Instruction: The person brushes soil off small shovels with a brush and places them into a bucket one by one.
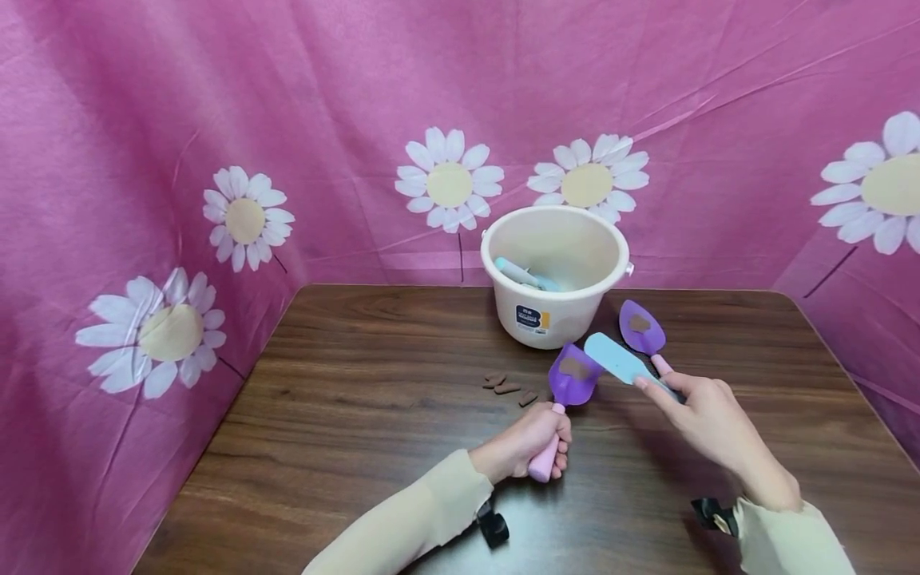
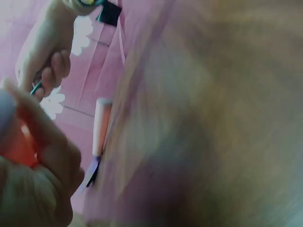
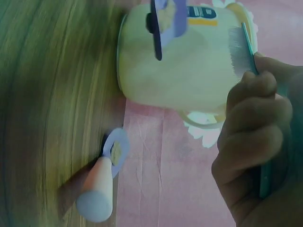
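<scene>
Head view: we see the left hand (image 1: 530, 444) gripping the pink handle of a purple shovel (image 1: 571, 382), brown patch on its blade. The right hand (image 1: 721, 422) holds a light-blue brush (image 1: 620, 362), its head just beside that blade. A second shovel (image 1: 642, 328), also brown-patched, lies on the wooden table (image 1: 345, 447) right of the cream bucket (image 1: 580, 318); light-blue items (image 1: 519, 271) sit inside. Brown pieces (image 1: 507, 389) lie left of the held blade.

Left wrist view: blurry; we make out left-hand fingers curled round the handle, the second shovel beyond.

Right wrist view: we see fingers closed round the brush, grey bristles (image 3: 240, 49) showing before the bucket; the held shovel's blade is off the table.
</scene>
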`<state>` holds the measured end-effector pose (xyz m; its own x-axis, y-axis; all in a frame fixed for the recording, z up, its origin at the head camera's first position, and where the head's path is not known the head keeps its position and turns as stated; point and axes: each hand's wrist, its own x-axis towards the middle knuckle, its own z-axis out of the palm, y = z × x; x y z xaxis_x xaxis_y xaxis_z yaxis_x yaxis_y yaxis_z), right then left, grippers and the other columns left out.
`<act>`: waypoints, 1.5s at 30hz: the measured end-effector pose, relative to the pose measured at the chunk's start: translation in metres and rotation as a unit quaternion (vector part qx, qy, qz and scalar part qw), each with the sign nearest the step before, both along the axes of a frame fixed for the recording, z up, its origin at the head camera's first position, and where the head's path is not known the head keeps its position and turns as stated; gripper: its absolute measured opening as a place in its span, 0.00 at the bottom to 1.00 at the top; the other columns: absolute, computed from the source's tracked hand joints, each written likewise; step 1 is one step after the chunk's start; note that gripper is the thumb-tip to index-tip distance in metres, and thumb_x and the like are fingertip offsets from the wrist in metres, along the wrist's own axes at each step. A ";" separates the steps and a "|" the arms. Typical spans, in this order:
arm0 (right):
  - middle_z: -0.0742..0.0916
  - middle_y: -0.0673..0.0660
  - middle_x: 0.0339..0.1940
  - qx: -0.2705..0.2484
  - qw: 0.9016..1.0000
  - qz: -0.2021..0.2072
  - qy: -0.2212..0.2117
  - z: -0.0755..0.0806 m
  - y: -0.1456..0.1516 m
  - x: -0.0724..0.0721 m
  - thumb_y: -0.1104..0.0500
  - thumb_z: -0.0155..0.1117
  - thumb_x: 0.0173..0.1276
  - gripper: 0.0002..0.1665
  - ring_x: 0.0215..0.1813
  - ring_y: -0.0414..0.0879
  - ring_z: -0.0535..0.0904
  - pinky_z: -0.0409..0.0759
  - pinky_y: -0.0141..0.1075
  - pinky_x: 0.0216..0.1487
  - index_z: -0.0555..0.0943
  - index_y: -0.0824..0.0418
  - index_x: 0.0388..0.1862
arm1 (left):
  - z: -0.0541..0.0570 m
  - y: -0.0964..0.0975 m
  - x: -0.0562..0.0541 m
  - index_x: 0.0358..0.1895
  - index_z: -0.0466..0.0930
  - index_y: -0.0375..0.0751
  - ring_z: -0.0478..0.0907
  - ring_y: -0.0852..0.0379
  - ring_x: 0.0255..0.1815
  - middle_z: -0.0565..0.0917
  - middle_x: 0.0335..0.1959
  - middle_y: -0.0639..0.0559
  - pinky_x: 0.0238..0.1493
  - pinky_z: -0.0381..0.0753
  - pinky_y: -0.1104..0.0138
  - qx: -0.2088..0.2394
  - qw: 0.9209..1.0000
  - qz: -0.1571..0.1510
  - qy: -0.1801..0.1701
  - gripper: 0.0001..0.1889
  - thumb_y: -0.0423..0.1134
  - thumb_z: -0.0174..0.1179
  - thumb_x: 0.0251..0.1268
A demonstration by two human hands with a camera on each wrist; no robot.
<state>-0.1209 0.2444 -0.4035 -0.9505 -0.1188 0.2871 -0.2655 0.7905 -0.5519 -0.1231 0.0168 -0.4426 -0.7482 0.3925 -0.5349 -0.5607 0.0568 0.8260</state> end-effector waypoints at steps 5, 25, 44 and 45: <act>0.89 0.65 0.33 -0.006 1.000 0.029 -0.007 0.002 -0.012 0.000 0.48 0.63 0.67 0.14 0.58 0.60 0.80 0.65 0.23 0.27 0.81 0.51 0.23 | -0.002 -0.009 0.010 0.38 0.62 0.45 0.62 0.61 0.08 0.66 0.12 0.55 0.07 0.64 0.72 0.025 0.999 0.028 -0.021 0.16 0.29 0.46 0.40; 0.60 0.39 0.13 0.112 0.990 0.086 -0.027 -0.014 -0.042 -0.001 0.39 0.62 0.65 0.25 0.17 0.33 0.58 0.59 0.26 0.20 0.66 0.44 0.13 | -0.002 -0.011 0.032 0.29 0.63 0.47 0.60 0.60 0.06 0.65 0.10 0.55 0.05 0.62 0.71 0.007 0.999 0.045 0.021 0.10 0.29 0.45 0.40; 0.57 0.39 0.13 0.090 0.991 0.034 0.088 -0.032 -0.039 -0.007 0.45 0.68 0.61 0.26 0.16 0.32 0.54 0.55 0.26 0.19 0.65 0.47 0.12 | 0.006 -0.018 0.033 0.27 0.64 0.45 0.60 0.61 0.05 0.64 0.09 0.53 0.05 0.63 0.71 -0.014 0.999 0.029 0.037 0.09 0.28 0.44 0.39; 0.57 0.39 0.12 0.082 0.992 0.033 0.089 -0.033 -0.039 -0.007 0.45 0.68 0.61 0.25 0.16 0.32 0.54 0.55 0.27 0.18 0.66 0.48 0.12 | 0.006 -0.018 0.033 0.28 0.64 0.45 0.59 0.61 0.05 0.64 0.09 0.53 0.05 0.63 0.71 -0.008 0.999 0.031 0.032 0.09 0.28 0.44 0.39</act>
